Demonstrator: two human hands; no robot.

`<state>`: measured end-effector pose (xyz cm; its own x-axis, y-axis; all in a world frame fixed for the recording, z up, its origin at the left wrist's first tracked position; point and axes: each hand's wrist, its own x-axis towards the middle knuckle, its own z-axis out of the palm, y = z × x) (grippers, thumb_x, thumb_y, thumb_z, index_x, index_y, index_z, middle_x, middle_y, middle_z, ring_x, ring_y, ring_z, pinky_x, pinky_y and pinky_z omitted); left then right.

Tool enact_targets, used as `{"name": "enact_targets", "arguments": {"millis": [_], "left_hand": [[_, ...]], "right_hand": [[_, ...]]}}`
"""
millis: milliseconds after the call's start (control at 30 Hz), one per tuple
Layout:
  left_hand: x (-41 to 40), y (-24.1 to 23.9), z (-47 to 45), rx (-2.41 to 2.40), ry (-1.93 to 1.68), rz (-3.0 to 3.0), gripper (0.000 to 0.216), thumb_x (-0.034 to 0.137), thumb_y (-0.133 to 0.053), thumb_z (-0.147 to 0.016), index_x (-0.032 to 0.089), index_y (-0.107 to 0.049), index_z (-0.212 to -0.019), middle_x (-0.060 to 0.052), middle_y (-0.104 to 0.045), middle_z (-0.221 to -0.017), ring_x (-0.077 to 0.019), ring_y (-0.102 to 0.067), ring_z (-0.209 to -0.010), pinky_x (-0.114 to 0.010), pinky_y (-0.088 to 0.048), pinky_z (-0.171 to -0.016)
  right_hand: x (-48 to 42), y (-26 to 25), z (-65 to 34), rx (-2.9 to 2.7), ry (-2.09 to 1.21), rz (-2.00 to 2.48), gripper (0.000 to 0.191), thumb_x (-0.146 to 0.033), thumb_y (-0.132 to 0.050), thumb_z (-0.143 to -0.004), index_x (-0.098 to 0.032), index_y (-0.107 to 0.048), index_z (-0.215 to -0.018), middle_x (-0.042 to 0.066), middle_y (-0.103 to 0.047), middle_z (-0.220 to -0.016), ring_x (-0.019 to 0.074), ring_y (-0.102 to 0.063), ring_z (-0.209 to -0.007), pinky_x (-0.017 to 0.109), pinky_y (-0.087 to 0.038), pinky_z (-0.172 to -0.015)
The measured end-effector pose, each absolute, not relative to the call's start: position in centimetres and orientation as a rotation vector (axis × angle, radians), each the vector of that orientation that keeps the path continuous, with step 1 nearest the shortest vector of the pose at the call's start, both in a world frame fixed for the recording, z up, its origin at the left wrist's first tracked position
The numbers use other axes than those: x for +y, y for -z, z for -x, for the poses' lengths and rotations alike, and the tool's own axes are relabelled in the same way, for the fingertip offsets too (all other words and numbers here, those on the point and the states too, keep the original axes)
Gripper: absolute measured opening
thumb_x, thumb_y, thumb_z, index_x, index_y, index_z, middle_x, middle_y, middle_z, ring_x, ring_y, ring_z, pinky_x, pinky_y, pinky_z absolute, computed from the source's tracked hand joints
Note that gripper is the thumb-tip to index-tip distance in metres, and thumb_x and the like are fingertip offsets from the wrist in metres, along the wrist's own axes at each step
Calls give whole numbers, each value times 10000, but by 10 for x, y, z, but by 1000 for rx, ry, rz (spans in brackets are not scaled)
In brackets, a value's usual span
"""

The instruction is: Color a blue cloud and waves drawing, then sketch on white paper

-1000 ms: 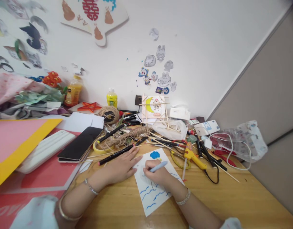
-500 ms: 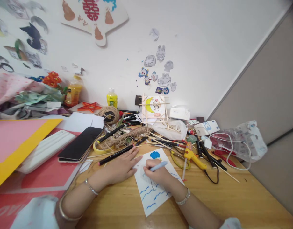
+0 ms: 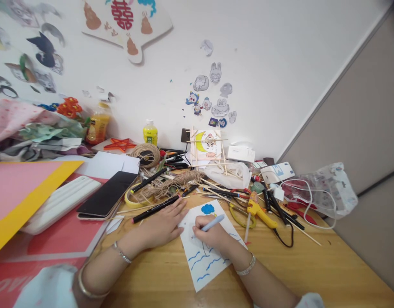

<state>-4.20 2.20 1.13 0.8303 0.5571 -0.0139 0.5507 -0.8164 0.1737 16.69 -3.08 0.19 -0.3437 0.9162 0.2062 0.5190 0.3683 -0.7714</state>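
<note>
A white paper card (image 3: 206,266) with blue wavy strokes and a blue cloud shape lies on the wooden desk (image 3: 312,273). My right hand (image 3: 213,236) rests on the card, fingers pinched round a light blue pen (image 3: 213,223) whose tip touches the paper. My left hand (image 3: 161,226) lies flat, fingers stretched out, pressing the card's left edge. A black marker (image 3: 155,208) lies just beyond its fingertips. Both wrists wear bracelets.
Beyond the card lie a yellow glue gun (image 3: 260,213), yellow-handled scissors (image 3: 239,216), twine (image 3: 165,186), bamboo sticks and markers. A black phone (image 3: 107,194) and a white case (image 3: 60,203) sit on red and yellow sheets at left. A plastic bag (image 3: 325,188) is at right.
The view has tilted very slightly. Both hands stay on the card, the pen tip shifting only a little.
</note>
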Motion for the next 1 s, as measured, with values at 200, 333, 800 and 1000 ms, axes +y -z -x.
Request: {"name": "enact_targets", "arguments": {"millis": [200,333,800,1000], "left_hand": [[24,-19,42,809,-5,-2808,609,310,-469,-932,157,-263,-1485,-116,-44,-1554,-267,-9,-1419,-422,-139,-1139],[20,-24,39,785,34,-2778,650,287,-498,-905,166,-249,-1493,-108,-33,-1553,-283,30,-1413,-449,-129,-1138],[18,-24,37,722,72,-2744,637,337,-460,-949,267,-167,-1510,-67,16,-1558,-313,61,-1405,-520,-74,-1127],[18,-23,37,714,59,-2744,614,316,-456,-951,298,-189,-1504,-51,47,-1555,-322,67,-1405,-530,-82,-1123]], "right_hand": [[-20,-17,-196,-1561,-786,1255,209,-213,-499,-729,-215,-432,-531,-54,-451,-485,113,-429,-487,229,-323,-501],[-12,-27,-215,-1311,-691,1258,256,-269,-504,-751,-225,-410,-517,-60,-436,-451,111,-422,-452,225,-336,-475],[-3,8,-184,-1665,-757,1271,219,-269,-474,-750,-227,-387,-553,-62,-384,-500,116,-381,-496,237,-289,-484],[-3,7,-185,-1706,-730,1263,229,-239,-495,-739,-218,-375,-545,-62,-381,-528,114,-363,-533,241,-267,-501]]}}
